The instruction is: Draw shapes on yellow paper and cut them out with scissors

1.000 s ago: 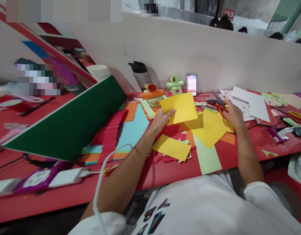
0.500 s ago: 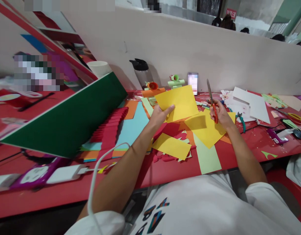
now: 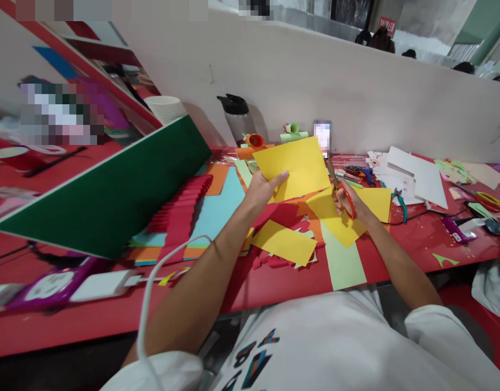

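Between thumb and fingers, my left hand (image 3: 266, 187) grips a sheet of yellow paper (image 3: 301, 165) raised above the table. My right hand (image 3: 350, 203) is closed around the orange handles of a pair of scissors (image 3: 346, 201), whose blades point up beside the sheet's right edge. Whether the blades touch the paper I cannot tell. Below my right hand lies a larger yellow sheet (image 3: 349, 231), partly over a pale green strip (image 3: 344, 263). A smaller yellow rectangle (image 3: 285, 241) rests on red paper scraps in front of me.
A green board (image 3: 107, 187) leans at the left, near pleated red paper (image 3: 178, 209). Against the wall stand a bottle (image 3: 235, 122) and a phone (image 3: 323, 137). A white cable (image 3: 150, 296) crosses my left arm. Pliers (image 3: 400, 203) and white boards (image 3: 421, 176) lie to the right.
My right hand has moved left and slightly down, bringing the scissors from clear of the raised yellow sheet to its right edge. My left hand still holds the sheet in nearly the same place.
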A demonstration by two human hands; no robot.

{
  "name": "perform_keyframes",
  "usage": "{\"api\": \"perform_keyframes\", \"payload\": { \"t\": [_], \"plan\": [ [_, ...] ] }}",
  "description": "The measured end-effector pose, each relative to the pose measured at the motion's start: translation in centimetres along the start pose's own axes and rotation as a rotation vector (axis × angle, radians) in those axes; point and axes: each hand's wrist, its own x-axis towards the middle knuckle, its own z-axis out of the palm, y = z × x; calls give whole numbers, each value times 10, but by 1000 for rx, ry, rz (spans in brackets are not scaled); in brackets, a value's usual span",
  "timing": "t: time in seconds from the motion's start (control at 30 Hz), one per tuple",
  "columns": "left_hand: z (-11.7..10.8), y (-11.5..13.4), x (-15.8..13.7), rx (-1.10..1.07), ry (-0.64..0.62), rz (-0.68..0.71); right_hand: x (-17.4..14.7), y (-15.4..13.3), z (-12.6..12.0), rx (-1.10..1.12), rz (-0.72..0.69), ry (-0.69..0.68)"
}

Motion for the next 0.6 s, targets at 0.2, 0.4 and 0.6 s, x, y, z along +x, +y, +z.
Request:
{"api": "perform_keyframes", "payload": {
  "t": [0.2,0.4,0.6],
  "plan": [
    [2,-4,2,-51,11,-18,3,6,3,62,39,-12],
    [1,0,1,-24,13,-16,2,3,6,75,35,-5],
    [1,2,0,-11,16,-12,0,-2,9,59,38,11]
  ]
}}
